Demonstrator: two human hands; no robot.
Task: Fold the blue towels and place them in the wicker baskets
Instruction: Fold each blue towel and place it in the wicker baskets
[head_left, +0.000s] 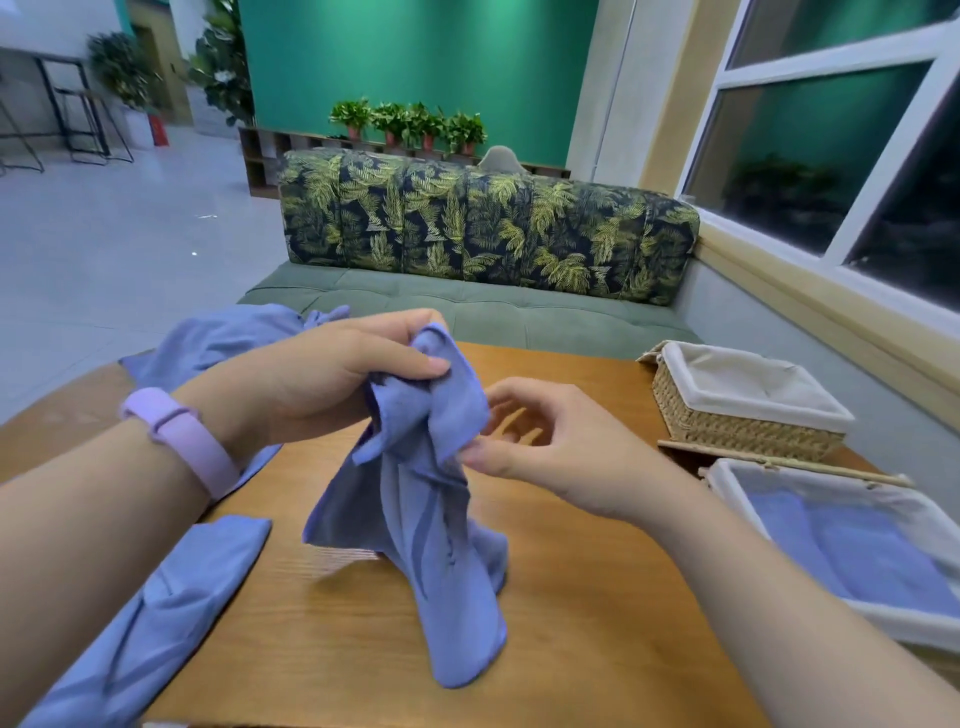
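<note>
Nearest the lens, left of the held towel (415, 499), a second blue towel (171, 597) lies crumpled on the bench (571, 597). Left hand (332, 379) clamps the held towel's bunched top; right hand (545, 441) pinches an edge just right of it, other fingers loose. Tail drags on the bench. Judged light, limp, non-slippery: take it by the corners. Right of it: one basket (748, 400) unfilled, one (852, 545) holding folded towels.

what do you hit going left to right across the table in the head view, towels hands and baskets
flat towel → left hand → held towel → right hand → far basket, with the near basket holding folded towels
</note>
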